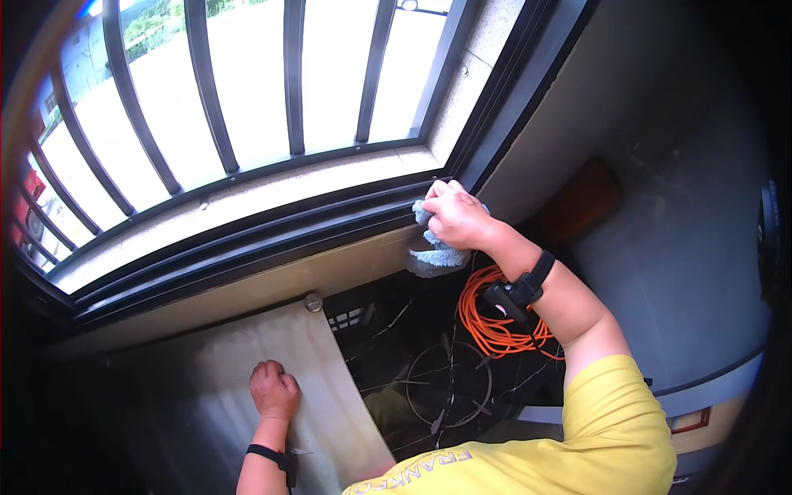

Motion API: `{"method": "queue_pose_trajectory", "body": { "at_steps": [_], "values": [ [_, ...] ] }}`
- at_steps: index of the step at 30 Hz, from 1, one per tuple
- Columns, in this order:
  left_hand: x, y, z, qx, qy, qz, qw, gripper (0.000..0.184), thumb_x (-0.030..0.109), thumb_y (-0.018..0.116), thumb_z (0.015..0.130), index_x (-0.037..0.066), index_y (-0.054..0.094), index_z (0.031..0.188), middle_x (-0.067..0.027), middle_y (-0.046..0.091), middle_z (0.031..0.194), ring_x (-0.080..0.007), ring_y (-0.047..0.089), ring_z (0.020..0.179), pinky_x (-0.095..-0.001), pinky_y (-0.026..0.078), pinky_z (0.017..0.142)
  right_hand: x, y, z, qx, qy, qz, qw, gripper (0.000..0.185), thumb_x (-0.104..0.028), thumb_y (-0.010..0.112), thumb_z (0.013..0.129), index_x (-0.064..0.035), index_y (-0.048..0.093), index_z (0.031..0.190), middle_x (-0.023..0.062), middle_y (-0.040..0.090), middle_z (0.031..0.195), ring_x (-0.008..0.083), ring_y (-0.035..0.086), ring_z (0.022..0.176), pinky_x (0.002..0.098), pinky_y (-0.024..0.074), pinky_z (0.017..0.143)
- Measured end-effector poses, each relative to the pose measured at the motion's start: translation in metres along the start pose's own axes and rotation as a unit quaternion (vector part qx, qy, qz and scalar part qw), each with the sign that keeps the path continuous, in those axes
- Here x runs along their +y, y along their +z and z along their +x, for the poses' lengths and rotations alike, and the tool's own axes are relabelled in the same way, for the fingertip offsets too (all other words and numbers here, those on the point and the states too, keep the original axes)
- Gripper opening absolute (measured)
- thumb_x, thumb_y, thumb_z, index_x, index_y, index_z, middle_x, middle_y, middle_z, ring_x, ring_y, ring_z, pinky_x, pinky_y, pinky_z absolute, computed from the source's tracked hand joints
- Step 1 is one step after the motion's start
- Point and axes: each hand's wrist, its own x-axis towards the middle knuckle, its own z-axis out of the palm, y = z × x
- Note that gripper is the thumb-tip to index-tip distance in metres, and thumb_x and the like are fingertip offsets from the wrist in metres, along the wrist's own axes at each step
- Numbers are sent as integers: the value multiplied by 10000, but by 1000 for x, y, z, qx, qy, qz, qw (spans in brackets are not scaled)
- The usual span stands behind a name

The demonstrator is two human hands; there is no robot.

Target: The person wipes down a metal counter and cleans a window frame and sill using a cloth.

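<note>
My right hand [455,216] is closed around a light blue cloth [439,257], at the lower right corner of the black window frame [330,241]. Part of the cloth hangs below my fingers against the wall under the frame. My left hand [274,389] rests as a fist on a shiny metal panel [318,363], its fingers curled under and nothing showing in them. Black bands circle both forearms, the right one carrying a small black device [513,295].
A coiled orange cable [478,318] lies on a dark, veined surface beside a round metal ring [410,384]. Black bars [294,82] cross the window. A reddish-brown object [582,202] is near the right wall. A round metal knob [313,303] stands by the panel's back edge.
</note>
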Motion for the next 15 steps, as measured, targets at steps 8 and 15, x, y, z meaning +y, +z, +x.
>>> {"method": "queue_pose_trajectory", "body": {
  "at_steps": [8,15],
  "values": [
    [-5,2,-3,-9,-6,-13,1000,89,71,516,646,76,491,732,-126,512,763,-346,510,763,-470,429,684,-3,11,-83,85,24,144,986,261,-128,577,774,-36,553,1017,184,658,888,371,634,841,448,508,783],
    [84,-36,30,-106,-159,-357,914,93,20,553,789,8,571,880,-52,554,710,-120,519,614,-262,454,603,-48,28,-100,70,40,497,864,189,-193,612,912,-14,578,961,128,629,845,236,602,762,329,477,716]
  ]
}}
